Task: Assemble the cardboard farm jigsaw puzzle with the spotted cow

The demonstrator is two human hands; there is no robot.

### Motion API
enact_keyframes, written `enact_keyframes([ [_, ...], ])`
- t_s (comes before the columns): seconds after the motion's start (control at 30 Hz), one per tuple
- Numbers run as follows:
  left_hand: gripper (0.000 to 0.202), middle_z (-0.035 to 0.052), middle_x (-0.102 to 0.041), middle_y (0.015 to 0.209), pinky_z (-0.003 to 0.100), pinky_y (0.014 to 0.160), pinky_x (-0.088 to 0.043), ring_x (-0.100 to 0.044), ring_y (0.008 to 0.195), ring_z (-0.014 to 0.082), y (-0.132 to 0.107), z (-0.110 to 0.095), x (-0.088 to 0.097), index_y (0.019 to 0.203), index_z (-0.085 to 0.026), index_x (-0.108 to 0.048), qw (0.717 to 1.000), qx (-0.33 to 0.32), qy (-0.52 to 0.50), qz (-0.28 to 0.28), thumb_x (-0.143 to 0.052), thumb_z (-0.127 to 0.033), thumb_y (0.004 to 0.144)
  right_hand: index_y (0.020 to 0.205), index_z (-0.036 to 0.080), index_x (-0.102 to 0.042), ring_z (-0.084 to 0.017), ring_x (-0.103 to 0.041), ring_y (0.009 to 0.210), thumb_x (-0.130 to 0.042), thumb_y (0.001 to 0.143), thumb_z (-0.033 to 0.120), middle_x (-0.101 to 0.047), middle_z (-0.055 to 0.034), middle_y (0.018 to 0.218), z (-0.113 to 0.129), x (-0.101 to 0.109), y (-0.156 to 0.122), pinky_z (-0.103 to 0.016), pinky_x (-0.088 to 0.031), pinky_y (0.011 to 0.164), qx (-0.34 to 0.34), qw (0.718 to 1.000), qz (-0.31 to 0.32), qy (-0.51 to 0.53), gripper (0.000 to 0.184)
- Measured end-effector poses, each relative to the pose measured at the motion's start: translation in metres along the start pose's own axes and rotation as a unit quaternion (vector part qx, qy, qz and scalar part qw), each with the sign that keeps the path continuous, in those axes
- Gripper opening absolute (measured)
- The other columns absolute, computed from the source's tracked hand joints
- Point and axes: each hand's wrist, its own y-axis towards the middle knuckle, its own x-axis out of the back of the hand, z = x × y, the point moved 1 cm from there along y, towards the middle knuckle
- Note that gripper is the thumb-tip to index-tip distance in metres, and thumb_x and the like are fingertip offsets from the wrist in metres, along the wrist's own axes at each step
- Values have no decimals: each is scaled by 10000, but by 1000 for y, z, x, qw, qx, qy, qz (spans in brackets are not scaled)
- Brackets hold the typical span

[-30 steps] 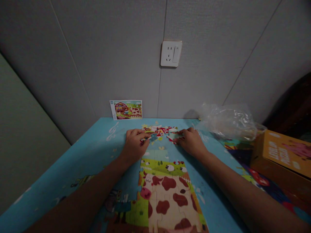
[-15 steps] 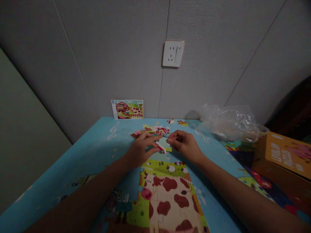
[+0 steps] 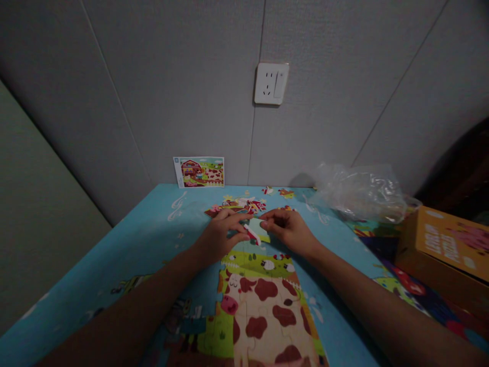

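Note:
Between my two hands, just beyond the joined part of a jigsaw, is a pale green puzzle piece (image 3: 259, 229) with a red and white roof strip on its left side. My left hand (image 3: 219, 235) has its thumb and fingers at the left edge. My right hand (image 3: 288, 229) pinches the right edge between thumb and index finger. Whether this is one piece or two joined cannot be made out. The partly assembled jigsaw (image 3: 267, 311), with a spotted cow and sheep, lies closer to me; my left forearm covers some of its left side.
Several loose puzzle pieces (image 3: 250, 205) lie past my hands, with a few more near the wall. A reference picture card (image 3: 200, 172) leans on the wall. To the right are a clear plastic bag (image 3: 359, 191) and an orange puzzle box (image 3: 446, 255). A wall socket (image 3: 271, 83) sits above.
The puzzle piece has tilted and shifted slightly between my hands, and my right fingers have moved a little along its edge. The jigsaw lies as before; the view moved slightly.

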Motion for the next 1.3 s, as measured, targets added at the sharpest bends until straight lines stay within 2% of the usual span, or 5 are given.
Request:
enact_keyframes([
  [0.2, 267, 37, -717, 839, 399, 953, -461, -591, 1004, 211, -1, 6, -3, 1096, -206, -689, 1000, -5, -4, 4, -684, -219, 830, 681, 155, -619, -112, -446, 541, -597, 702, 241, -546, -1, 587, -4, 22, 2, -254, -333, 519, 7, 980, 94, -176, 91],
  [0.4, 233, 24, -693, 764, 392, 955, -455, -582, 949, 205, -4, 11, -7, 1044, -210, -714, 1000, -18, 9, 23, -700, -219, 812, 688, 159, -589, -125, -481, 568, -583, 679, 211, -571, -13, 625, -10, 26, 4, -254, -353, 536, -6, 965, 138, -223, 53],
  [0.67, 208, 36, -692, 746, 380, 878, -480, -563, 921, 207, -4, 9, -6, 999, -193, -732, 999, -15, 10, 40, -705, -188, 793, 702, 159, -605, -132, -510, 567, -585, 684, 186, -581, -7, 613, -13, 26, 4, -252, -359, 538, -1, 957, 139, -256, 38],
  [0.93, 206, 34, -692, 744, 376, 884, -475, -565, 911, 204, -4, 9, -7, 986, -199, -737, 999, -10, 6, 33, -716, -181, 782, 721, 157, -622, -148, -532, 621, -586, 708, 183, -622, -35, 692, -7, 25, 2, -268, -366, 580, 12, 941, 135, -311, 46],
  [1.3, 194, 28, -701, 737, 371, 903, -464, -564, 901, 202, -2, 3, -3, 975, -202, -745, 999, -6, 7, 42, -705, -172, 787, 737, 146, -623, -164, -538, 683, -607, 696, 185, -617, -73, 783, -5, 28, 2, -289, -405, 638, 41, 934, 147, -323, 59],
])
